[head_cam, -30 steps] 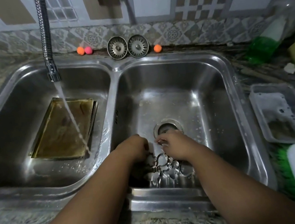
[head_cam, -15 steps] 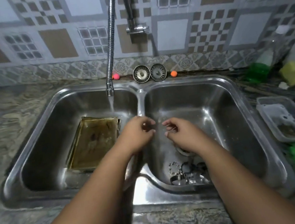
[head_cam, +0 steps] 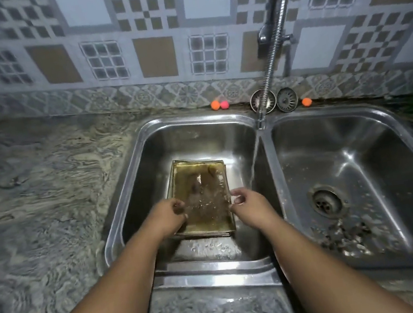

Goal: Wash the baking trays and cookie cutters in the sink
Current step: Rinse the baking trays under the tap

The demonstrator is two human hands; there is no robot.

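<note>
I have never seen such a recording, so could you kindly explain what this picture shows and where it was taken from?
No machine here: a person's bare arms, filmed by a head-worn camera looking down. The left hand and right hand flank a brownish baking tray lying in the left basin of a steel double sink. Their fingers curl at its edges; whether they grip it is unclear. Water runs from the tap hose. Blurred cookie cutters lie in the right basin; two strainers and small coloured balls sit behind.
</note>
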